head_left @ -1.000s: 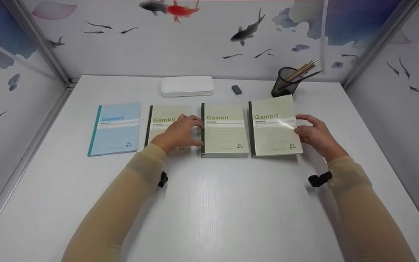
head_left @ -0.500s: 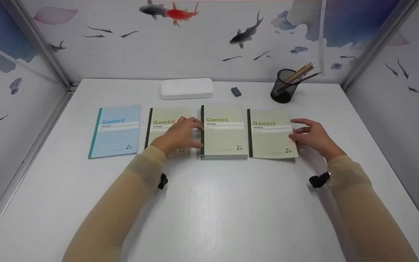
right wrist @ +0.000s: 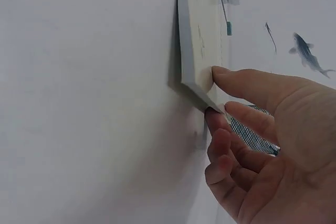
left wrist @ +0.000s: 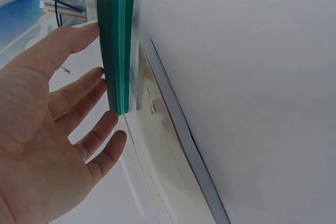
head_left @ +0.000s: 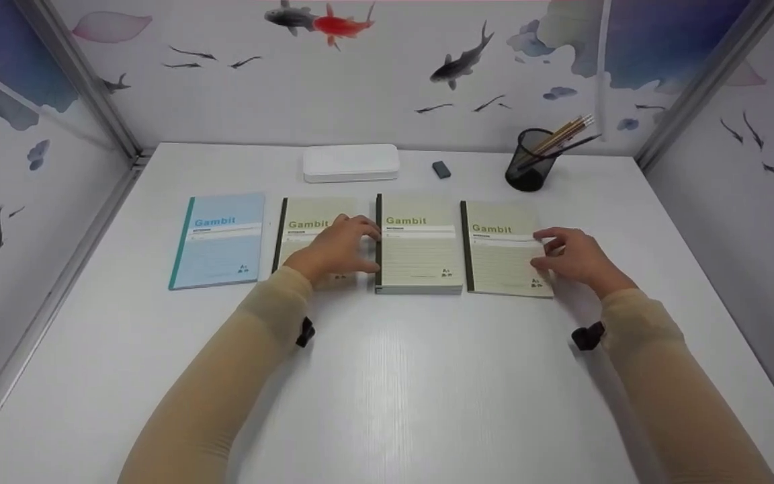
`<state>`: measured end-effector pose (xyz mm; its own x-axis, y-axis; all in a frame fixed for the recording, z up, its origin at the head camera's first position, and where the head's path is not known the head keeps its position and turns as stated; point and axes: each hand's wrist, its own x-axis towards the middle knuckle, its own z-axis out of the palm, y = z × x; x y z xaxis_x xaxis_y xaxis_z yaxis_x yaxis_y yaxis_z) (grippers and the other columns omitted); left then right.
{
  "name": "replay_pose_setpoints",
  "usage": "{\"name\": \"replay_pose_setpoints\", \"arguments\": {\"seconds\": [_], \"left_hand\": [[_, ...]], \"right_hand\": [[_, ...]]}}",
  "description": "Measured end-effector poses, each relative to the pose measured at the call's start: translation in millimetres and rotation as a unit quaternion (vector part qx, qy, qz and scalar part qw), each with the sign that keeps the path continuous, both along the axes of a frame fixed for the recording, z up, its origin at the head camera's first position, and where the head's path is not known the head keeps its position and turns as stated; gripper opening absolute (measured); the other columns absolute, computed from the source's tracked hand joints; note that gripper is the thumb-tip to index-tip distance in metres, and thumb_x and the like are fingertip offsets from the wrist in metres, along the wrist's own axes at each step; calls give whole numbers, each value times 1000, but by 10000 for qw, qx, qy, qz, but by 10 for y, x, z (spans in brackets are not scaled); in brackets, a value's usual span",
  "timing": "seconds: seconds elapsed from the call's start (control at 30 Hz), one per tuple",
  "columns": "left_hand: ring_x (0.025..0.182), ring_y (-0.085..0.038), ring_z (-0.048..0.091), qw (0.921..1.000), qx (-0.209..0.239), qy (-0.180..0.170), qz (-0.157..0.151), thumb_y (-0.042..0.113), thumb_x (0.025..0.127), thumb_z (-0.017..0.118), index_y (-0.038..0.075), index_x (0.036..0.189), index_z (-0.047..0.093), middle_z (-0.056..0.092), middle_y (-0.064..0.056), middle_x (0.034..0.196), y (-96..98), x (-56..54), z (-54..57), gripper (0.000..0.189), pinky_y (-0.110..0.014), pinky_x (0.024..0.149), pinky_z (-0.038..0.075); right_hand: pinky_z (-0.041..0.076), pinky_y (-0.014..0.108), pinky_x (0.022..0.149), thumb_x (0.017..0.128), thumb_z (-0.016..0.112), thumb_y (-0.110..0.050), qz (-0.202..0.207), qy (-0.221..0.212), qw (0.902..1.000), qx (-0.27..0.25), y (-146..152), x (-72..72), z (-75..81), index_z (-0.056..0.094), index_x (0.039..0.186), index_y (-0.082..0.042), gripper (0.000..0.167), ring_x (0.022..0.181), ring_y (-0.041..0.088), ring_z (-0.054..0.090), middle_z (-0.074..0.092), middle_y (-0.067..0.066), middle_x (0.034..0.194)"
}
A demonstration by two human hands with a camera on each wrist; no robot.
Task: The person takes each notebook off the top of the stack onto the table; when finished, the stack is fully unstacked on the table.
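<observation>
Right wrist view: the right hand [right wrist: 296, 129] had its thumb on the cover and an index fingertip under the long right edge, pinching the right-end notebook [right wrist: 206, 38]; its other fingers were loosely curled below. That edge looked lifted off the bench [head_left: 387, 376], shadow beneath; in the head view it passed for nearly flat. Left hand [left wrist: 47, 137]: fingers spread, thumb and tips against the spine side of the notebook stack [left wrist: 116, 51], not gripping it as far as I could see.

Key relation: the right-end notebook lay just left of the right hand's fingers and right of the stack, narrow gap between, long axis front to back, slightly skewed. Right hand was nearer; the stack stood between it and the left hand.

Left wrist view gave the stack's layered spines, dark green over brighter green; the head view showed only the dark top one clearly.

Further out: a pale notebook [head_left: 303, 225] partly hidden by the left hand, then a blue notebook [head_left: 218, 252] at the left end. Toward the back: white case [head_left: 351, 163], small dark block [head_left: 441, 169], mesh cup [head_left: 528, 176] with pencils [head_left: 565, 134].
</observation>
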<state>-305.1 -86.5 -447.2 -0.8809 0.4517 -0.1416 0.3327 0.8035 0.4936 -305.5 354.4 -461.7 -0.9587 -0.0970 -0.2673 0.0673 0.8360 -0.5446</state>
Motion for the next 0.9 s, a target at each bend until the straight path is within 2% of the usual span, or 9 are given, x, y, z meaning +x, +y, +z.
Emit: {"name": "replay_pose_setpoints", "arguments": {"seconds": [0.2, 0.33, 0.47, 0.6, 0.73, 0.9], "left_hand": [[141, -25, 39, 10000, 56, -44, -19, 33, 86, 83, 13, 135, 66, 51, 1, 153, 14, 16, 19, 56, -41, 120, 37], [142, -26, 38, 9998, 176, -106, -42, 31, 86, 84, 11, 136, 66, 50, 0, 154, 5, 4, 41, 56, -42, 121, 36], [142, -28, 38, 9997, 202, -57, -100, 30, 85, 84, 10, 135, 66, 50, -1, 153, -11, -16, 51, 57, -42, 122, 35], [142, -30, 38, 9998, 144, -25, -136, 30, 85, 84, 10, 134, 66, 50, -2, 154, -22, -18, 42, 56, -43, 121, 36], [142, -28, 38, 9999, 124, -44, -71, 32, 86, 84, 11, 134, 67, 50, -1, 154, -26, -7, 20, 56, -42, 120, 37], [142, -28, 38, 9999, 150, -40, -70, 32, 87, 84, 11, 135, 66, 50, -1, 154, -8, 8, 8, 56, -43, 120, 37]], "right_hand": [[48, 45, 91, 94, 75, -27, 78, 0, 9993, 365, -27, 13, 46, 57, 145, -10, 57, 115, 35, 54, 58, 23, 134], [46, 51, 93, 93, 75, -24, 48, 250, 9985, 480, -76, 36, 80, 63, 139, -10, 49, 113, 36, 52, 58, 22, 132], [48, 46, 91, 97, 71, -21, -52, 621, 9979, 159, -192, 70, 46, 64, 137, -11, 42, 112, 34, 55, 60, 18, 130], [52, 35, 81, 101, 67, -23, -176, 845, 9955, -399, -385, 106, -10, 66, 135, -12, 36, 106, 28, 61, 64, 13, 126], [53, 29, 77, 101, 66, -25, -200, 706, 9938, -836, -624, 133, -38, 66, 135, -15, 35, 103, 23, 64, 66, 8, 125], [55, 29, 77, 101, 66, -24, -64, 522, 9924, -1111, -872, 113, -50, 66, 135, -15, 35, 100, 23, 68, 65, 8, 123]]}}
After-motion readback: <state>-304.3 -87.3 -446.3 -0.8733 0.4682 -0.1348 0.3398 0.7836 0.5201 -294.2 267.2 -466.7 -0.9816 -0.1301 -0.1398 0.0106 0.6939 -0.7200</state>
